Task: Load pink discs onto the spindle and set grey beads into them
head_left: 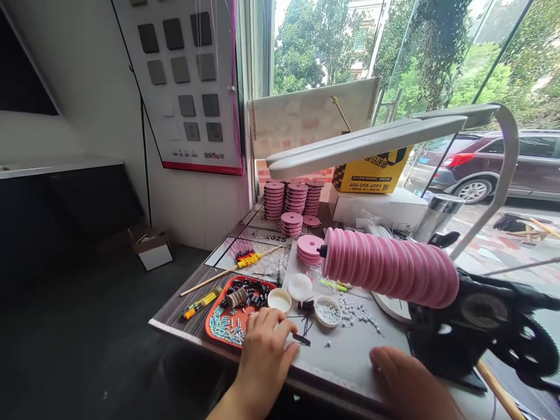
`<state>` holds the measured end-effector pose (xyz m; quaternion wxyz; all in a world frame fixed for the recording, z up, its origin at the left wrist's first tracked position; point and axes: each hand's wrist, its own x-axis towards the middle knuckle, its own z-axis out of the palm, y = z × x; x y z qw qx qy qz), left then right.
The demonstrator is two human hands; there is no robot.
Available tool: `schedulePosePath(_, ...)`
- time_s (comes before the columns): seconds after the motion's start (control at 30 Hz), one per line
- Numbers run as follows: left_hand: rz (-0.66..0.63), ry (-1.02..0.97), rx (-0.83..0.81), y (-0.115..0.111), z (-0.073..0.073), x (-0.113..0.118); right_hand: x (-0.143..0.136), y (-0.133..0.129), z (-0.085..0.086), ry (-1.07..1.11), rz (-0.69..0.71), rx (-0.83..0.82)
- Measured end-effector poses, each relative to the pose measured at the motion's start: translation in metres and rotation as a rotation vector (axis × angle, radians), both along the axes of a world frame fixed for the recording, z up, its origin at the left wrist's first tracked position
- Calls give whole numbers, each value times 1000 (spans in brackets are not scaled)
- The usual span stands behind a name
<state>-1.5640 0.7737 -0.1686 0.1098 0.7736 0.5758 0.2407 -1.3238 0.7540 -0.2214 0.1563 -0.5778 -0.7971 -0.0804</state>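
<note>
The left hand [265, 350] rests palm down at the near edge of the tabletop [345, 359], fingers curled, thumb and fingertips beside a small black strip [301, 339]; whether they pinch it or merely touch, I cannot tell. The right hand [409, 379] is blurred, over the near edge farther right, so its grip cannot be told either.

The red tray [212, 335] sits just beside the left hand, toward the tabletop's left corner; its raised rim probably stops the small parts rolling off. A white dish [327, 324] seems to gather grey beads within reach, though loose beads [359, 315] lie to its right. Pink discs [389, 265] sit in a row on the black machine [464, 326], presumably lined up on its shaft. Pink stacks [273, 204] stand near the far edge, likely to free the working space.
</note>
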Motion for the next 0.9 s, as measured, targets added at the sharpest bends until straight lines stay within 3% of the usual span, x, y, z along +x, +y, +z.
schedulePosePath(0.1, 38, 15, 6, 5, -1, 5, -15, 28, 16, 33, 79, 7)
schedulePosePath(0.17, 65, 6, 13, 8, -1, 8, -20, 39, 24, 67, 59, 6)
schedulePosePath(0.37, 47, -78, 133, 16, 10, 20, -31, 45, 43, 98, 111, 11)
schedulePosePath(0.5, 15, -79, 96, 19, 14, 30, -47, 51, 48, 7, 151, -31)
schedulePosePath(0.6, 3, -140, 46, 18, 12, 31, -49, 50, 46, 37, 210, 13)
schedulePosePath(0.7, -103, -278, -40, 13, 12, 27, -43, 35, 48, 149, 314, 3)
schedulePosePath(0.8, -188, -496, -221, 4, 16, 24, -38, 15, 60, 238, 386, -93)
schedulePosePath(0.9, -155, -715, -391, -5, 21, 23, -36, 6, 76, 343, 409, -225)
